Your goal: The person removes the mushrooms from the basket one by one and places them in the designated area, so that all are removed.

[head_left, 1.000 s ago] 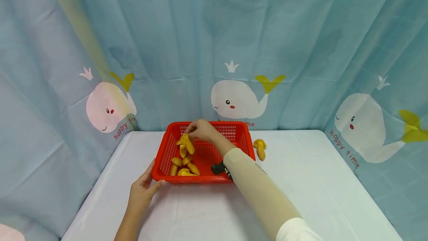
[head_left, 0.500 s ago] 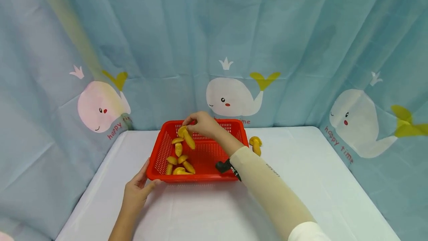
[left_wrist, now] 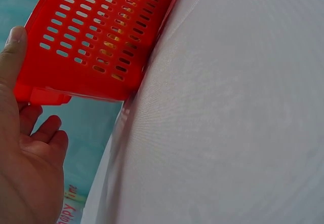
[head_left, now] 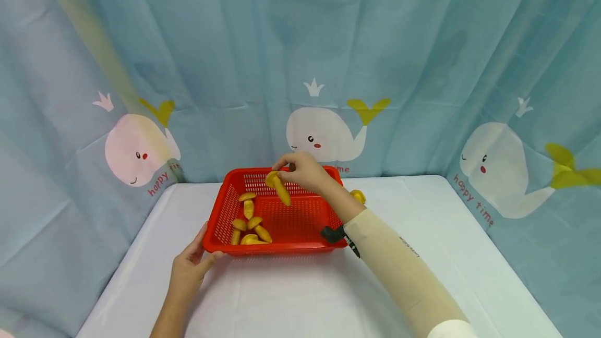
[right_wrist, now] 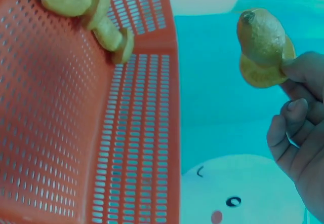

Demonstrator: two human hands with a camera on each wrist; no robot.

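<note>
A red perforated basket (head_left: pixel 281 243) stands on the white table, with several yellow toy mushrooms (head_left: pixel 248 223) lying in its left half. My right hand (head_left: pixel 305 171) hovers over the basket's back and pinches one yellow mushroom (head_left: pixel 278 186) by its cap, stem hanging down. The right wrist view shows that mushroom (right_wrist: pixel 262 46) in my fingertips (right_wrist: pixel 304 69) above the basket wall (right_wrist: pixel 147 133). My left hand (head_left: pixel 190 270) holds the basket's front left corner, thumb on the rim (left_wrist: pixel 12 46) and fingers under it.
Another yellow mushroom (head_left: pixel 358 195) lies on the table right of the basket, partly behind my right arm. A black wrist strap (head_left: pixel 335 234) sits on my right sleeve. Blue whale-print curtain (head_left: pixel 324 140) encloses the table (head_left: pixel 300 301) on three sides.
My right hand has lifted one mushroom off the pile and carried it up and to the right over the basket. The left hand has kept its hold on the basket corner.
</note>
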